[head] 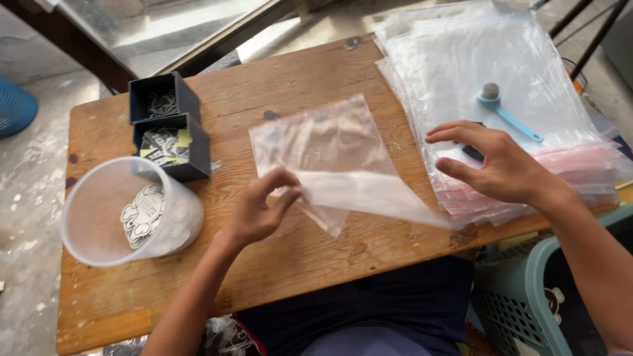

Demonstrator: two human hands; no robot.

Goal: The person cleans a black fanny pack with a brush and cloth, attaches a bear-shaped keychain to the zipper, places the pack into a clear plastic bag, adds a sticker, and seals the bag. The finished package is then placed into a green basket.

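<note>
My left hand (260, 209) pinches the near edge of a clear plastic zip bag (323, 148) that lies on the wooden table (297, 257), with one flap lifted and pulled toward the right. My right hand (491, 161) hovers with fingers spread over a stack of clear zip bags (488, 72) at the table's right side and holds nothing. A small dark object lies partly hidden under its palm. A blue brush with a round grey head (504, 109) rests on top of the stack.
A translucent plastic tub (99, 211) holding flower-shaped metal badges (142, 214) sits at the left. Behind it stand two small black boxes (165, 125) with more badges. A teal plastic basket (527, 296) is beside the table at lower right.
</note>
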